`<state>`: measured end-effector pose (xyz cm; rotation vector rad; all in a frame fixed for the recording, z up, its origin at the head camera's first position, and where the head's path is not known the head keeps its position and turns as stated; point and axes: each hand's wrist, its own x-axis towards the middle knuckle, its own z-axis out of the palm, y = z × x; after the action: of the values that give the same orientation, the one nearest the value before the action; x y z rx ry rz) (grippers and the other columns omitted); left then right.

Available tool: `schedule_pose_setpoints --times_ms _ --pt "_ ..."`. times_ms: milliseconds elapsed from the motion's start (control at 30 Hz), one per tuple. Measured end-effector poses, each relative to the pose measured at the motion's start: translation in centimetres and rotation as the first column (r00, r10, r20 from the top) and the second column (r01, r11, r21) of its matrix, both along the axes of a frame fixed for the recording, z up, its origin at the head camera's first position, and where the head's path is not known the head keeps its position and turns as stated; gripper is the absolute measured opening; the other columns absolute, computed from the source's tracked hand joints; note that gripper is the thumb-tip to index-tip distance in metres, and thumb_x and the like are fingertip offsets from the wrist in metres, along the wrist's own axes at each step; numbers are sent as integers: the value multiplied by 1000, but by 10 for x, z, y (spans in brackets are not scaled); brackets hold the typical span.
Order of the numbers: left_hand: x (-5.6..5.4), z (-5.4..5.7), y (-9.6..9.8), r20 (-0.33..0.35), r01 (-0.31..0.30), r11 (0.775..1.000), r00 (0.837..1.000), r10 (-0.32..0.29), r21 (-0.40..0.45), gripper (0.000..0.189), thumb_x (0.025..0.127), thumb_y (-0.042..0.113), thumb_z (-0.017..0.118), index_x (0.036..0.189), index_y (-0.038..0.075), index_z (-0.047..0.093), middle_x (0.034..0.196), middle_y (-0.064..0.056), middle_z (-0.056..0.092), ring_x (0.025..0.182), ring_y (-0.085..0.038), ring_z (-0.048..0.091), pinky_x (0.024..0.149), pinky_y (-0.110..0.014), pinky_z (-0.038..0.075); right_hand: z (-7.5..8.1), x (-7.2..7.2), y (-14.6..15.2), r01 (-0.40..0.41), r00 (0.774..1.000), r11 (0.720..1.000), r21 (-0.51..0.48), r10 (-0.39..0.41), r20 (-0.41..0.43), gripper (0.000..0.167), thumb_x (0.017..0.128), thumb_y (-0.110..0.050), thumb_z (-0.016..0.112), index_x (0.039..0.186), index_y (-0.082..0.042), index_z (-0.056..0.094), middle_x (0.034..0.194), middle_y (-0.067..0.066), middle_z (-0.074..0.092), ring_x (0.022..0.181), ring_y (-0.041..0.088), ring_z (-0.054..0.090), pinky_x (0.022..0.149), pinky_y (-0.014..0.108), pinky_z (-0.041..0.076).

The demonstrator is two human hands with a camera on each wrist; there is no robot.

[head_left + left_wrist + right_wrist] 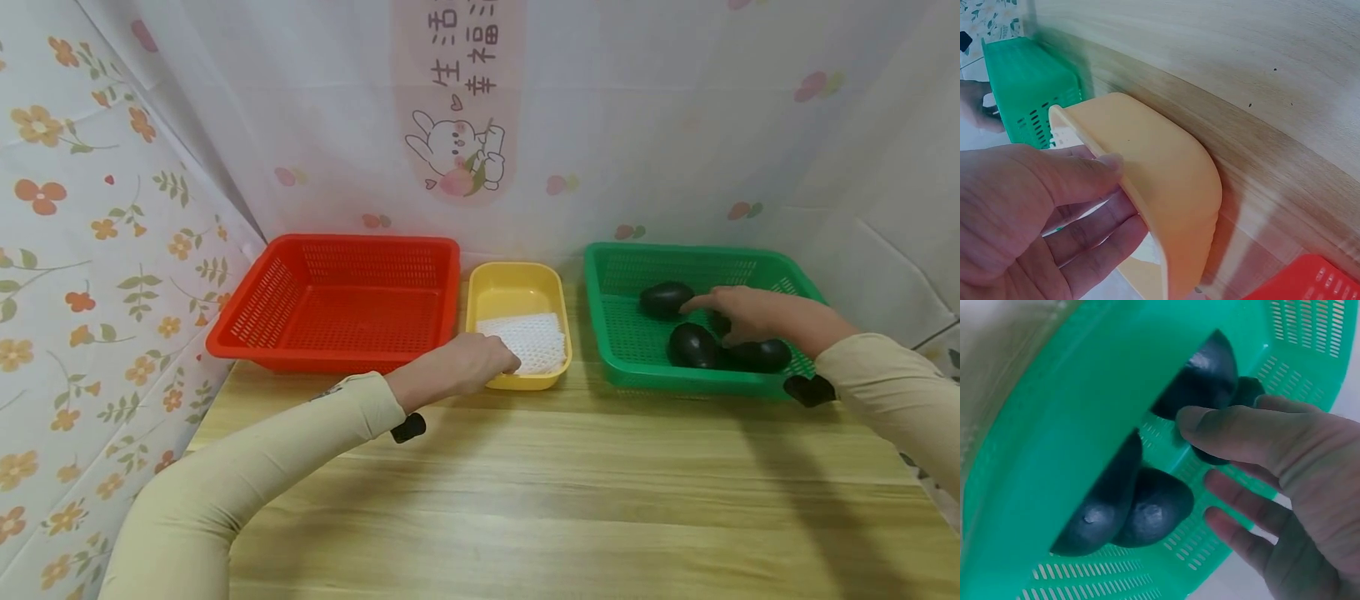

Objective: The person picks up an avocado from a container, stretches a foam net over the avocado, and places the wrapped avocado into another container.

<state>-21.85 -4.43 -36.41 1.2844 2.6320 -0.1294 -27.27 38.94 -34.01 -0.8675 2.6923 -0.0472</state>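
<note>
My left hand (pixel 461 365) is at the front rim of a shallow yellow tray (pixel 558 283), over white foam netting (pixel 528 340). In the left wrist view the thumb overlaps the rim and the other fingers are loosely bent; no pinch on the netting shows. My right hand (pixel 750 315) is inside the green basket (pixel 611 367) among several glossy, blackish avocado-shaped fruits (pixel 693 345). Its index finger reaches to the far fruit (pixel 664 298). In the right wrist view the thumb lies across a dark fruit (pixel 1207 378), the other fingers spread apart from it.
A red basket (pixel 367 321) stands left of the yellow tray. All three containers line the back of the wooden table (pixel 540 500), against a printed curtain (pixel 300 108). A floral cloth (pixel 90 333) hangs on the left. Dark wrist-camera parts (pixel 408 427) project below the wrists.
</note>
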Motion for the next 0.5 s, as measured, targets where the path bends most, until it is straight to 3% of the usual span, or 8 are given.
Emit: schedule_pose_setpoints --times_ms 67,233,333,500 --pt "0 0 0 1 -1 1000 1000 1 0 29 95 -4 62 114 15 74 103 -3 71 85 -19 63 72 -32 54 -1 1 0 -1 1000 1000 -4 1 0 66 73 6 85 135 0 59 112 20 59 87 29 59 67 44 52" --pt "0 0 0 1 -3 1000 1000 3 -4 30 93 -5 64 113 15 74 103 -3 71 87 -20 64 73 -33 54 -4 2 -1 -2 1000 1000 -23 2 -1 68 73 6 85 136 -2 59 120 28 58 101 43 61 74 51 55" --pt "0 1 0 5 -4 1000 1000 4 -6 31 93 -5 64 113 15 75 103 -3 71 87 -20 64 73 -34 54 -6 2 -2 -1 1000 1000 -23 2 6 69 73 8 84 136 -2 59 121 29 57 95 37 61 69 46 54" --pt "0 1 0 11 -5 1000 1000 5 -4 31 93 -6 64 113 15 75 103 -3 71 87 -20 65 72 -34 55 -10 2 -6 -22 999 999 -25 23 30 71 70 16 80 136 0 59 126 30 56 105 45 59 69 42 52"
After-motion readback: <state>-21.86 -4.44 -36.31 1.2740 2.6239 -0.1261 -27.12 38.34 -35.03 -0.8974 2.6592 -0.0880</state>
